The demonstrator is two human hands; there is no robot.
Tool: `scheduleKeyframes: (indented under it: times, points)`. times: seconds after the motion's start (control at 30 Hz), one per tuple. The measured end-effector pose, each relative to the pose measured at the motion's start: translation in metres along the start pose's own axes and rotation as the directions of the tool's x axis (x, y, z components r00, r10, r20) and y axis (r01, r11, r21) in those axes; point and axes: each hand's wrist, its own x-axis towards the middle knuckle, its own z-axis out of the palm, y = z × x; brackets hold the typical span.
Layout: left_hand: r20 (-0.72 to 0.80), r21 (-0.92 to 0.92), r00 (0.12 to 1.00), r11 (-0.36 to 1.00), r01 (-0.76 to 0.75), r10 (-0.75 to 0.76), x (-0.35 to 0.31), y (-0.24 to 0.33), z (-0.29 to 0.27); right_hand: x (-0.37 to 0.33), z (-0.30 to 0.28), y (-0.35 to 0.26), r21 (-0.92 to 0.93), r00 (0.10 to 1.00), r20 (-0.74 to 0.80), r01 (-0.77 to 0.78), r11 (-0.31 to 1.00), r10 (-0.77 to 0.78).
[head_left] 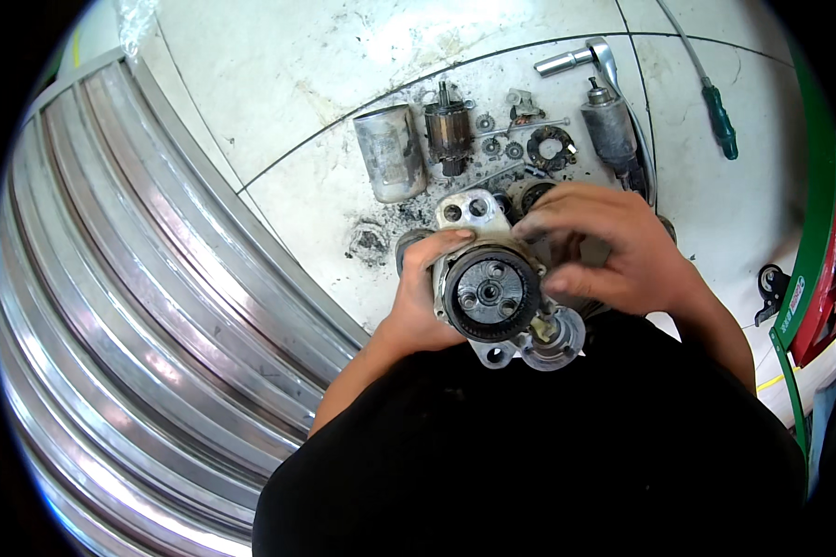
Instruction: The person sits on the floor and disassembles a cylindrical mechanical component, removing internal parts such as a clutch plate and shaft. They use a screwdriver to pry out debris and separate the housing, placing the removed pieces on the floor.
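My left hand (420, 302) grips the left side of a starter motor housing (458, 212), a grey cast part with bolt holes, tilted so its round end faces up. Inside that end sits a dark toothed ring gear (450, 295) around a planet carrier disc (489, 291) with three pins or holes. Beside the housing's right side is my right hand (622, 251), its fingers bent and thumb apart, with nothing visible between them. A clear-looking round piece (555, 343) shows at the housing's lower right. The underside of the housing is hidden.
On the stained floor beyond lie a metal casing (390, 153), a copper-wound armature (449, 130), small gears (493, 147), a brush holder (550, 148), a solenoid (610, 132) and a ratchet wrench (604, 60). A green-handled screwdriver (718, 121) lies right. Ribbed metal (158, 269) fills the left.
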Motion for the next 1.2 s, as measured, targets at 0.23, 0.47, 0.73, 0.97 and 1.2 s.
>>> scheduleKeyframes:
  times: [0.23,0.47,0.73,0.97,1.2]
  points:
    - [0.015,-0.061,1.0,0.998,-0.026,0.027,0.014,0.012,-0.011,0.017,-0.007,-0.008,-0.046,0.974,-0.069,0.215,0.975,-0.218]
    - [0.056,-0.107,0.988,0.983,0.148,-0.143,0.0,0.008,-0.004,0.011,-0.005,-0.012,0.0,0.982,-0.056,0.178,0.984,-0.178]
    - [0.062,-0.168,0.943,0.928,0.334,-0.328,0.017,0.026,-0.002,0.009,-0.004,-0.027,-0.111,0.999,-0.016,0.048,0.993,-0.05]
    - [0.205,0.122,0.921,0.943,0.311,-0.33,0.027,0.047,-0.013,0.004,-0.01,-0.022,-0.113,0.995,0.069,-0.059,0.992,0.067]
    - [0.31,0.43,0.91,0.894,0.124,-0.276,0.041,0.069,-0.02,0.002,-0.007,-0.021,-0.254,0.976,0.188,-0.059,0.965,0.109]
